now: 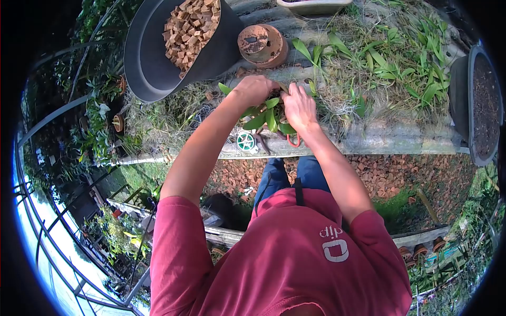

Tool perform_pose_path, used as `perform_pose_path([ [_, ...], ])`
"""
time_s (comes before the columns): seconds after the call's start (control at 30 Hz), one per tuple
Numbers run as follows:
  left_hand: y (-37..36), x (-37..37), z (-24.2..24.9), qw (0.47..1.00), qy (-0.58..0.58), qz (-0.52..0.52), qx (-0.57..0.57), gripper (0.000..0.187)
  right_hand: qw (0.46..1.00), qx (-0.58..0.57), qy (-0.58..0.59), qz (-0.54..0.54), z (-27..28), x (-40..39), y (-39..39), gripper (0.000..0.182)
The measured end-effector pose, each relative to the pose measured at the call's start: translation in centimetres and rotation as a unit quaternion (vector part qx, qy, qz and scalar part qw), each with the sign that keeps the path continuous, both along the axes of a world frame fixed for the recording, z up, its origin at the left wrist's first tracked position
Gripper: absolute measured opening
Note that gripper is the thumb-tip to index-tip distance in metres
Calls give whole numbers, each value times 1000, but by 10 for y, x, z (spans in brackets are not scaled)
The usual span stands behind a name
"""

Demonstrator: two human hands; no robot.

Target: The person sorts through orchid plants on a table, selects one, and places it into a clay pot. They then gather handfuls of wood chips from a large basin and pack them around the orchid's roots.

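A small plant with broad green leaves (271, 117) is at the front of the bench, between and below my two hands. My left hand (256, 89) is closed, its fingers curled at the plant's top left. From the right, my right hand (299, 108) is closed at the plant's upper side, with its fingertips close to my left hand's. What lies right between the fingertips is partly hidden. Just below the plant are a green-and-white round reel (245, 141) and a tool with red handles (293, 140), partly covered by leaves.
A large dark tub (138, 52) holding wood-like chunks (192, 29) tilts at the upper left, beside an upturned terracotta pot (271, 47). Strap-leaved plants (387, 66) lie over the bench's right side. A dark pot of soil (463, 100) stands at the far right.
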State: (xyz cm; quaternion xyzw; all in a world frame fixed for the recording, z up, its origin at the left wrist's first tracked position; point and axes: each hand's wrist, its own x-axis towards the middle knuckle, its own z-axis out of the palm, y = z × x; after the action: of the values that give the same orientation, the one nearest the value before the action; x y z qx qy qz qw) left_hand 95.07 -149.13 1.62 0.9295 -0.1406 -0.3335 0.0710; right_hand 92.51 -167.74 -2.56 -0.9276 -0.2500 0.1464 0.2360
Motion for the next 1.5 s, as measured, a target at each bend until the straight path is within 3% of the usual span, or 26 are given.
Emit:
perform_pose_path([
  [0.1, -1, 0, -7, 1000, 9, 19, -16, 35, 995, -56, -11, 78, 4, 11, 2, 22],
  [0.3, 2, 2, -10, 999, 10, 34, -32, 35, 990, 46, -40, 127, 3, 20, -8, 22],
  [0.33, 2, 1, -9, 998, 12, 43, -43, 36, 997, 55, 10, 56, -11, 16, -8, 20],
  [0.47, 5, -2, 3, 997, 48, 31, -46, 35, 980, 148, 125, -43, 23, 23, -30, 20],
  [0.57, 9, -2, -1, 998, 30, -34, -39, 33, 952, 182, 209, -129, 13, 17, -39, 21],
  [0.6, 10, -2, -3, 998, 25, -38, -36, 32, 963, 211, 117, -119, 8, 12, -39, 21],
  [0.73, 7, -2, -4, 999, 13, -22, -22, 29, 959, 149, 195, -140, 20, 11, -37, 21],
  [0.87, 0, 3, 0, 1000, 11, 7, -7, 26, 948, 257, 135, -132, 8, 13, -39, 15],
  [0.97, -10, 14, 1, 998, -13, -38, 41, 21, 932, 284, 186, -124, 15, 8, -39, 14],
  [1.17, -9, 15, -18, 988, -29, -124, 87, 18, 981, 192, 5, -4, -9, -4, -26, 18],
  [1.3, 6, 14, -19, 992, -50, -114, -10, 18, 997, 83, 1, -9, -10, -2, -13, 22],
  [1.5, 15, 22, 3, 996, -68, -38, -38, 24, 998, 20, -10, 55, -4, -3, -11, 26],
])
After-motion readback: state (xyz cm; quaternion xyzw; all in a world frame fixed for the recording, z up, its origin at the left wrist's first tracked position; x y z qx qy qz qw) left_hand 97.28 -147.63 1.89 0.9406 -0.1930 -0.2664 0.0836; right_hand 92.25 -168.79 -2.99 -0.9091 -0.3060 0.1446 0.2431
